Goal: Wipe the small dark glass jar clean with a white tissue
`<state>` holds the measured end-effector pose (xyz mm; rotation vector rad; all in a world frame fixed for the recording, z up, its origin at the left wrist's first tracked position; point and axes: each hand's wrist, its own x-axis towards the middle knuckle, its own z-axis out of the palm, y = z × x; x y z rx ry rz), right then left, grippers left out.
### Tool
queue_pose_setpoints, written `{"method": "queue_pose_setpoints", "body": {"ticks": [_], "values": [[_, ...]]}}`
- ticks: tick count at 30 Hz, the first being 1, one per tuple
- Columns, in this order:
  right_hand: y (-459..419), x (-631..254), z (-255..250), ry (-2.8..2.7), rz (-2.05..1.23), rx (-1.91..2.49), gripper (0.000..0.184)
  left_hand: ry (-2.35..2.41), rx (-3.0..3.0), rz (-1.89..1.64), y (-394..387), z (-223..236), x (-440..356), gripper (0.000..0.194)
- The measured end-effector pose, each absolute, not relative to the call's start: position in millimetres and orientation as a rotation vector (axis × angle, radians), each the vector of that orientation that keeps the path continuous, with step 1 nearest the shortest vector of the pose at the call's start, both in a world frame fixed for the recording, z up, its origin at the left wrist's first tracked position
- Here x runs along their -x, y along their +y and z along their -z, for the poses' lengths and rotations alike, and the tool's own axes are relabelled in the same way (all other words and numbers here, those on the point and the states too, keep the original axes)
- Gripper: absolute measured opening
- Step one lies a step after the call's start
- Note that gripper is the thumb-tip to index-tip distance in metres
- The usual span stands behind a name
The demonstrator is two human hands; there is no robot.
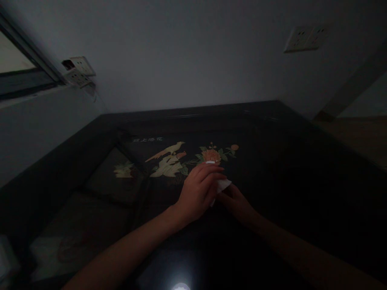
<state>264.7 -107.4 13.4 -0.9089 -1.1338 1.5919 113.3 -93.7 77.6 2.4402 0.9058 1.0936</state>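
The room is dim. My left hand [199, 189] rests on the dark lacquered table top [272, 161], its fingers curled over a small white piece of paper or tissue [222, 185]. My right hand [236, 203] lies just to the right of it and lower, in shadow, touching the same white piece from below; its fingers are hard to make out. Both hands meet over the inlaid picture of a bird [167, 151] and orange flowers [211, 155].
The table's raised edge runs along the back and left. Inlaid side panels [123, 171] lie at the left. Wall sockets [79, 70] sit at the left, another socket plate [305, 38] at the upper right. A bright reflection [180, 286] shows at the near edge.
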Motion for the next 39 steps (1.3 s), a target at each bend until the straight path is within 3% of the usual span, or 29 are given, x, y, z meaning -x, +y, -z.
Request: {"method": "queue_pose_setpoints", "body": {"ticks": [12,19,24,29,39], "values": [[-109.4,-264.7,-12.8,-1.023,-1.747,0.725,0.055,1.002,-1.237,-1.100,-83.1,-56.2,-115.5,0.041],[-108.4,-264.7,-8.9,-1.050,-1.743,0.711,0.063,0.949,-0.886,-1.021,-83.7,-59.0,-124.3,0.044],[-109.9,-266.5,-10.5,-1.089,-1.720,0.744,0.064,0.946,-1.041,-1.111,-84.6,-52.0,-119.5,0.037],[-109.5,-267.8,-10.3,-1.134,-1.697,0.782,0.067,0.973,-1.315,-1.112,-89.4,-56.6,-113.2,0.043],[-109.8,-268.1,-20.6,-1.252,-1.589,0.849,0.049,0.898,-2.065,-1.156,-92.5,-75.5,-110.0,0.040]]}}
